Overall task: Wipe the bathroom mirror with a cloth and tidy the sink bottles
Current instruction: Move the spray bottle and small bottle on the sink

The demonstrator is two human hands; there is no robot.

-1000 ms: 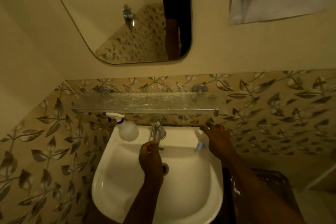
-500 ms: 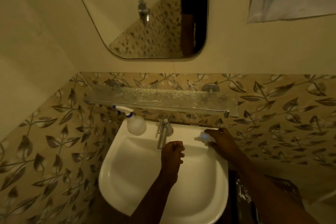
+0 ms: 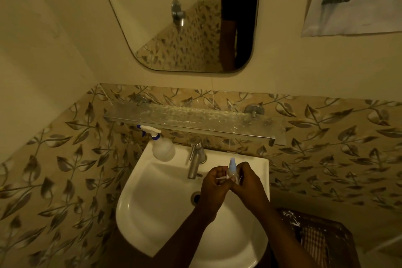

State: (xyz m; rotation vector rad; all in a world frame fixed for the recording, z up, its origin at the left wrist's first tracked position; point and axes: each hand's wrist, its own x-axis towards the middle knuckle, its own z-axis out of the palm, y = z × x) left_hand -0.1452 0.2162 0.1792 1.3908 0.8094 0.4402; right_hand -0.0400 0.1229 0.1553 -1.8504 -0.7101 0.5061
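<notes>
A small bottle [image 3: 232, 169] is pinched upright over the sink [image 3: 152, 213] by both hands, right hand [image 3: 245, 182] and left hand [image 3: 212, 185] closed on it, seemingly. The shelf [image 3: 195, 118] lies at twelve o'clock.

Left hand [image 3: 214, 182] and right hand [image 3: 248, 181] meet, fingers curled, forearms converging.

Landmark: I take the glass shelf [image 3: 191, 118], fixed to the leaf-patterned tile band [image 3: 326, 137].
Tap: I see the chrome tap [image 3: 194, 159] just below the shelf.
Poster: a pale sheet [image 3: 356, 0] hangs high above its right end.
Basket: a dark woven basket [image 3: 315, 237] sits far below, right.
</notes>
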